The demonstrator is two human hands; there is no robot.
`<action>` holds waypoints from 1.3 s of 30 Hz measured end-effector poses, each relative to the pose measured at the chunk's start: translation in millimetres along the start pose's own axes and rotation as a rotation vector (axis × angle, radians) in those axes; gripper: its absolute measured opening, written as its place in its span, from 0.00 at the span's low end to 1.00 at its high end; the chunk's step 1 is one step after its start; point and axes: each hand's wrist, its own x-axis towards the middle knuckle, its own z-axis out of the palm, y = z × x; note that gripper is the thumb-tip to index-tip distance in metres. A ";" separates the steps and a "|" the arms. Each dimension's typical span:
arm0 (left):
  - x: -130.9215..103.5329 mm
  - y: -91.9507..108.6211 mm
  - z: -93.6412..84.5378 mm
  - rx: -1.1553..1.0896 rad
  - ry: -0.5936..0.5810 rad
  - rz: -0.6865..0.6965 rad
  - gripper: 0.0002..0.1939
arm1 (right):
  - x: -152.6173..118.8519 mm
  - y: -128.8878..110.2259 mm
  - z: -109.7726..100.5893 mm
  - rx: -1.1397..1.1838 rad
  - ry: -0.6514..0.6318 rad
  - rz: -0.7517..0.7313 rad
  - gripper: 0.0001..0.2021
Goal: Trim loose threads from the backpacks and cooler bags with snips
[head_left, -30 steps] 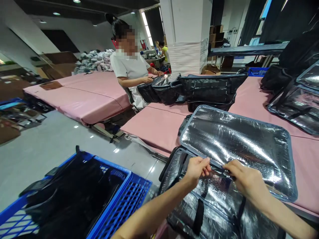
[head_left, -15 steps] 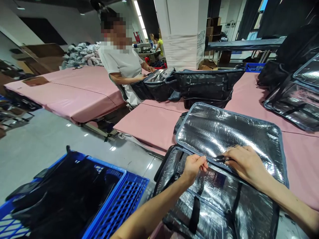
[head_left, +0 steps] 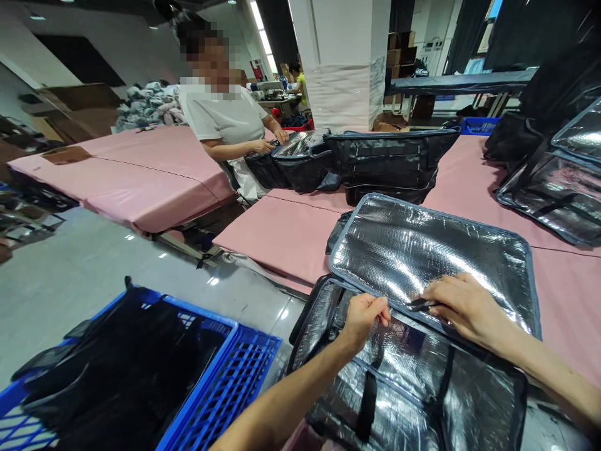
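An insulated bag with a silver foil lining [head_left: 404, 351] lies open in front of me, its silver lid [head_left: 432, 250] folded back on the table. Over the seam between lid and body, my left hand [head_left: 366, 316] is closed in a pinch; whatever it grips is too small to make out. My right hand [head_left: 457, 304] rests against the lower part of the lid. It is closed around a small black pointed tool [head_left: 420, 304] that looks like thread snips, tip toward my left hand. Black straps [head_left: 367, 407] cross the lining.
Blue plastic crates [head_left: 244, 363] stand on the floor at left, one piled with black fabric goods [head_left: 122, 369]. Across the pink table [head_left: 282, 232], a co-worker [head_left: 230, 119] handles another foil-lined bag [head_left: 300, 156]. More black bags [head_left: 389, 163] stand behind mine and at right [head_left: 554, 188].
My right hand has shifted very slightly, and the black tool's tip has turned a little. My left hand stays in place. The co-worker's body has moved slightly left.
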 end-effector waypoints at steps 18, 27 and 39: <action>2.7 4.5 -0.8 0.002 -0.017 -0.001 0.21 | 11.0 1.6 11.7 0.068 -0.003 0.018 0.11; 0.7 22.7 -4.6 0.271 -0.073 -0.098 0.24 | -30.9 -4.7 5.5 -0.023 0.026 0.103 0.08; 30.2 56.3 9.9 1.293 -0.439 0.788 0.10 | -36.3 -1.9 14.9 0.080 -0.002 0.162 0.11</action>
